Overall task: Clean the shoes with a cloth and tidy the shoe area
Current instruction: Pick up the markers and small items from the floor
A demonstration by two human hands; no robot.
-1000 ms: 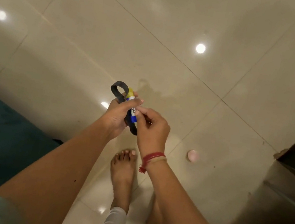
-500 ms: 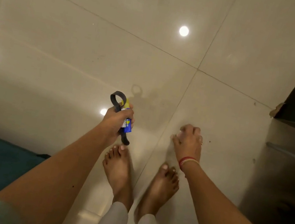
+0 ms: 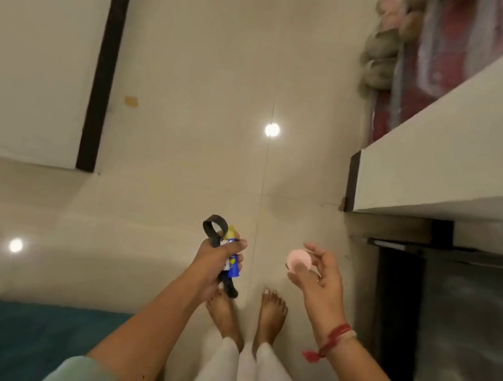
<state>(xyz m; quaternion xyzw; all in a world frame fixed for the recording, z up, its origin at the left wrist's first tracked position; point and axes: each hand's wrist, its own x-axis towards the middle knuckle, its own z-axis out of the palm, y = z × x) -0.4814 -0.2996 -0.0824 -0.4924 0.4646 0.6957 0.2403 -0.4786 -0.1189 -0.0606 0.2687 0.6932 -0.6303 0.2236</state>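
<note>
While the left hand closes its fingers around a small blue-and-yellow tube and a black strap looping out above the fist, the right hand pinches a round pink lid at its fingertips, the other fingers loosely spread. The tube's label is blurred, and no shoes or cloth can be made out. Bare feet stand on the glossy floor, a teal mat lower left and a white shelf to the right.
</note>
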